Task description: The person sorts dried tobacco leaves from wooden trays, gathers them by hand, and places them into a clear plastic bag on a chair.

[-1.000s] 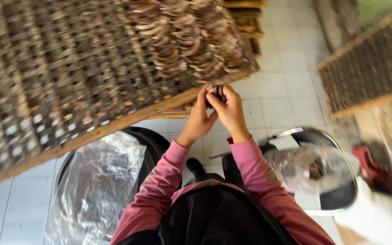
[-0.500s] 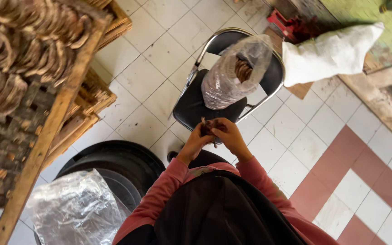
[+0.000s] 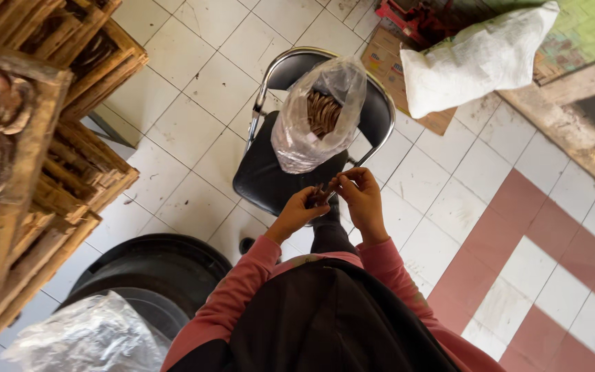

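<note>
Nearest you, at 6 o'clock, pink sleeves lead up to both hands meeting mid-frame. Your left hand (image 3: pixel 296 213) & right hand (image 3: pixel 361 196) have fingers pressed together, pinching a small stack of thin brown dried slices (image 3: pixel 319 195) between them. Slices look flat, dark, edge-on; details too small to tell. Step in hand, prob. gathering a bundle; next move needs a firm pinch w/o cracking. Beyond, at 12 o'clock, clear plastic bag of same brown slices (image 3: pixel 318 117) sits on black chrome-framed chair (image 3: pixel 263 180).
</note>
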